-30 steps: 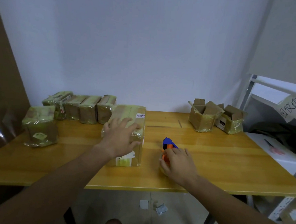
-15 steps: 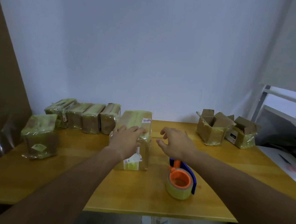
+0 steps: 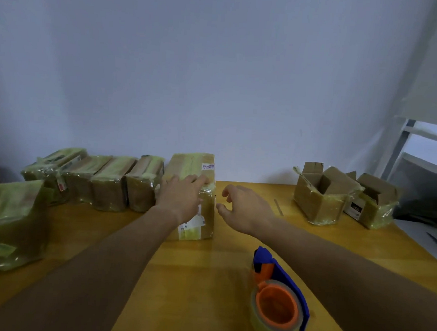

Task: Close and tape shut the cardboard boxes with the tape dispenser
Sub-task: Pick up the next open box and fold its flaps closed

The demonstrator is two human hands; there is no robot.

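**Taped box at mid-worktop, dispenser set down**

Item 1: taped cardboard box, wrapped in yellowish tape, white labels on top and near end; it stands mid-worktop. I see my left hand resting flat on its top, fingers straight, grip relaxed.

Item 2: my right hand, just beside the box's right side, fingers loosely curved and apart, holding nothing.

Item 3: tape dispenser, blue frame, orange hub, clear roll, lying on the worktop near its front edge, under my right forearm.

Item 4: two open boxes and, flaps up, far right.

Item 5: row of taped boxes along the wall, left; one more taped box nearer, far left.
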